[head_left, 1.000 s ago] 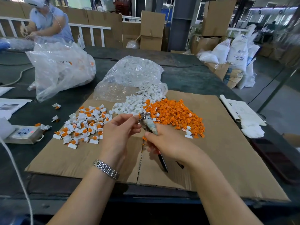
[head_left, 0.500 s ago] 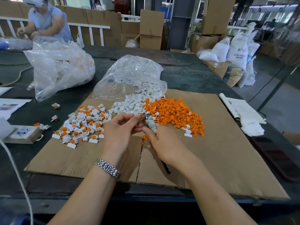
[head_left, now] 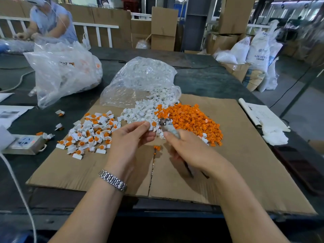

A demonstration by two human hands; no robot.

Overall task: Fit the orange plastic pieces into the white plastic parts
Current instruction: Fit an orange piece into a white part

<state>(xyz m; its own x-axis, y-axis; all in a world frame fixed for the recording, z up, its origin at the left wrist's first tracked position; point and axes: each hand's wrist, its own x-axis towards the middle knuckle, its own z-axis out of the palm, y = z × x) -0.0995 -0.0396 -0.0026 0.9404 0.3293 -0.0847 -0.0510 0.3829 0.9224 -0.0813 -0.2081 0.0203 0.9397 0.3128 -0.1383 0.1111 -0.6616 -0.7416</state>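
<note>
My left hand (head_left: pixel 129 137) pinches a white plastic part (head_left: pixel 152 125) with an orange piece showing in it, just in front of the piles. My right hand (head_left: pixel 185 148) grips a plier-like tool (head_left: pixel 168 128) whose metal tip sits right beside that part. A heap of loose orange pieces (head_left: pixel 191 120) lies on the cardboard sheet (head_left: pixel 228 172) to the right. Loose white parts (head_left: pixel 140 113) spill from a clear bag (head_left: pixel 140 79) behind. A pile of fitted white-and-orange parts (head_left: pixel 91 134) lies to the left.
A second, fuller clear bag (head_left: pixel 63 71) stands at the back left, with another person (head_left: pixel 50 20) behind it. A power strip (head_left: pixel 24 143) and white cable sit at the left edge. Papers and a white cloth (head_left: pixel 273 135) lie to the right.
My left hand has drawn the white part slightly away from the tool tip, so the orange piece in it now shows. Both hands stay in the same area.
</note>
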